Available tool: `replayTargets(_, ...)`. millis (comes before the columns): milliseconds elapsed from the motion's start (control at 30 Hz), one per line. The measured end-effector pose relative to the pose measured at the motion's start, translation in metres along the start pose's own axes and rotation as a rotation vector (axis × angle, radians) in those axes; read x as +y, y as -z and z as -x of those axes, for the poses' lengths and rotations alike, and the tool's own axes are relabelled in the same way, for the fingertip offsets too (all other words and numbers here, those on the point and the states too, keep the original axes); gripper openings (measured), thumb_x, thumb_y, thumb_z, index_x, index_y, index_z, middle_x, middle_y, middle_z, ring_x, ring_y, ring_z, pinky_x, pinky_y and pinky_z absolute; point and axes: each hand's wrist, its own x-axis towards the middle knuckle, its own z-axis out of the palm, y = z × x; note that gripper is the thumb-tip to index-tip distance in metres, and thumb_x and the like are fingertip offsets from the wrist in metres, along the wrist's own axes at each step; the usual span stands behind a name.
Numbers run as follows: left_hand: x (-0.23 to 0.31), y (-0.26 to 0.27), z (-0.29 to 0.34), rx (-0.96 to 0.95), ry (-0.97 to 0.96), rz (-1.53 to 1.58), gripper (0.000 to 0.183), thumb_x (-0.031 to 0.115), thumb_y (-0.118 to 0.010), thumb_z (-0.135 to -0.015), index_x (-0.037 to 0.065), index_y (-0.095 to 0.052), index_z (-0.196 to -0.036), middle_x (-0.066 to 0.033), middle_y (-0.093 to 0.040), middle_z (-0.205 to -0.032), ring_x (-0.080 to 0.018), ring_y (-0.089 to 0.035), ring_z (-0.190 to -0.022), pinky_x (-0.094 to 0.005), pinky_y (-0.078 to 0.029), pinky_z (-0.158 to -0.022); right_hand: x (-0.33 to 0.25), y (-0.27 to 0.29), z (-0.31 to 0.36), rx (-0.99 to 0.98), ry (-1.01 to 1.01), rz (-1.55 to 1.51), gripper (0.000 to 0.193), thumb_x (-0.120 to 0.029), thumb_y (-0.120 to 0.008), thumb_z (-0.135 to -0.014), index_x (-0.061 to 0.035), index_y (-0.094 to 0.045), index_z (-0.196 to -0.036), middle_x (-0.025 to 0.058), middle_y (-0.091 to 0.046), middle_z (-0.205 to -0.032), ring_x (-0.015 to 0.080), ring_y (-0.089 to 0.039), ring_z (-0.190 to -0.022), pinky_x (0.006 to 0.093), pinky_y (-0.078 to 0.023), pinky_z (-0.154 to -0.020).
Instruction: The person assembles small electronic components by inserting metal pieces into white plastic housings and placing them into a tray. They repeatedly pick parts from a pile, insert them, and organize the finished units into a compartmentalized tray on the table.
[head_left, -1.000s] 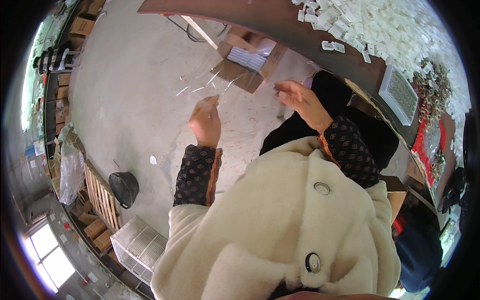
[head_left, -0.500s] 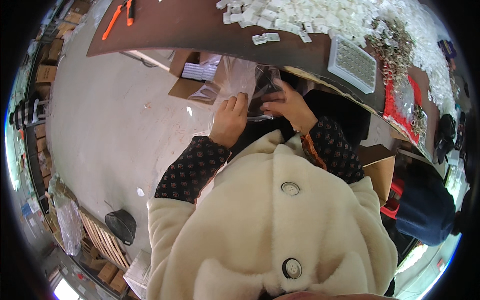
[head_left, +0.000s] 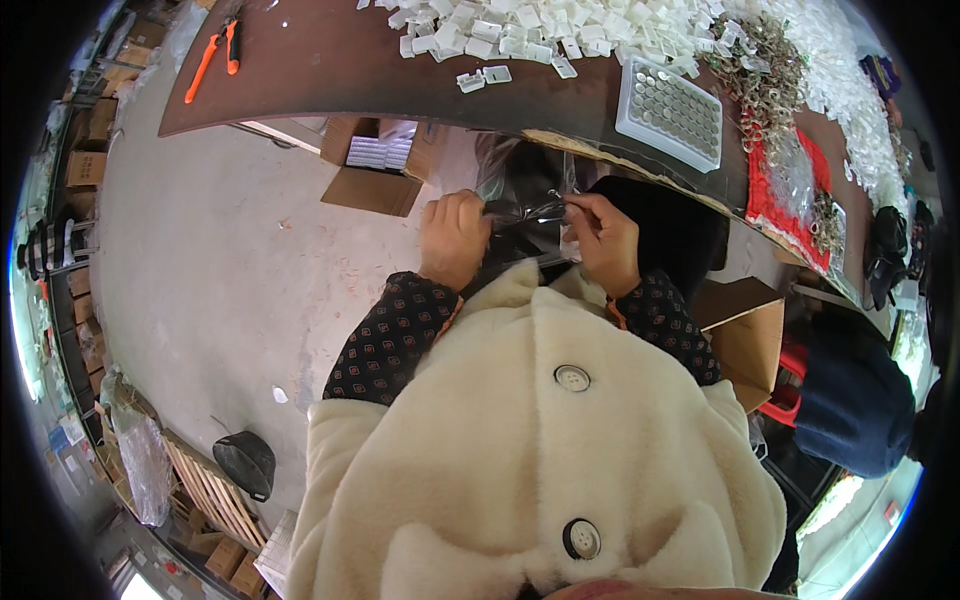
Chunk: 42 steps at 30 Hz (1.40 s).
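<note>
A clear plastic bag (head_left: 526, 212) is stretched between my two hands, below the near edge of the brown table (head_left: 330, 70). My left hand (head_left: 455, 240) is closed in a fist on the bag's left side. Thumb and forefinger of my right hand (head_left: 606, 238) pinch the bag's right edge, its other fingers curled. The bag looks slack and creased; whether anything is in it, I cannot tell. Just beyond my left hand, an open cardboard box (head_left: 372, 190) on the floor side holds white ribbed pieces (head_left: 381, 153).
On the table lie orange-handled pliers (head_left: 205, 68), a heap of clear plastic pieces (head_left: 520, 35), a white tray of round metal parts (head_left: 668, 115), and small metal parts (head_left: 765, 65) by a red bag (head_left: 760, 190). Another cardboard box (head_left: 745, 335) stands right. A black bucket (head_left: 243, 462) lies left.
My hands have moved apart and a little nearer to me, drawing the bag's mouth sideways. The right hand has gone from spread fingers to a pinch. The view has shifted slightly.
</note>
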Motion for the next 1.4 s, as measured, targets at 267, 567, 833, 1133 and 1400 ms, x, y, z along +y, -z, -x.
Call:
replayTargets(267,-0.057,0.023,0.058,-0.002,0.178,-0.369,0.056,0.019,-0.074,-0.078,0.005,-0.057,-0.129,-0.011,-0.064,-0.112,-0.0273,-0.062,-0.093,-0.0396,-0.048,-0.081,-0.001,0.024,0.015,0.138,-0.163,-0.165,0.009,-0.006,-0.063,-0.095,0.0014,-0.066,-0.1,0.002,-0.065,-0.082,0.0064,-0.062,-0.07,0.0209,-0.05,-0.06)
replayTargets(567,-0.042,0.018,0.066,0.168,1.072,1.18,0.034,0.004,-0.055,-0.097,-0.001,-0.054,-0.132,-0.0133,-0.064,-0.114,-0.0219,-0.064,-0.103,-0.0332,-0.056,-0.083,0.025,0.024,0.011,0.011,-0.329,-0.955,0.015,0.001,-0.057,-0.097,0.0003,-0.062,-0.111,0.0065,-0.063,-0.103,0.013,-0.059,-0.089,0.0255,-0.049,-0.076)
replayTargets(833,-0.057,0.027,0.033,0.548,1.139,1.374,0.027,0.006,-0.047,-0.1,0.007,-0.057,-0.125,-0.001,-0.059,-0.089,-0.0128,-0.048,-0.068,-0.027,-0.042,-0.061,0.003,0.019,0.021,-0.054,0.034,0.123,0.02,-0.007,-0.062,-0.096,0.0019,-0.067,-0.113,0.0009,-0.063,-0.096,0.0115,-0.058,-0.077,0.0234,-0.046,-0.073)
replayTargets(1133,-0.01,0.048,0.043,-0.207,0.182,0.646,0.028,0.009,-0.064,-0.089,0.0,-0.069,-0.116,-0.0158,-0.065,-0.091,-0.021,-0.06,-0.08,-0.0286,-0.048,-0.071,0.001,0.019,0.005,0.215,-0.325,-0.954,0.028,-0.026,-0.056,-0.102,-0.0013,-0.066,-0.094,0.0045,-0.066,-0.077,0.0124,-0.062,-0.068,0.0279,-0.05,-0.062)
replayTargets(1400,-0.023,0.053,0.012,0.268,1.247,2.063,0.027,0.027,-0.046,-0.103,0.006,-0.062,-0.098,-0.0068,-0.067,-0.095,-0.0175,-0.047,-0.061,-0.0333,-0.044,-0.063,-0.005,0.039,0.005,-0.316,-0.433,-0.325,0.057,-0.045,-0.048,-0.104,-0.0002,-0.068,-0.075,0.0017,-0.059,-0.062,0.007,-0.047,-0.05,0.0227,-0.036,-0.048)
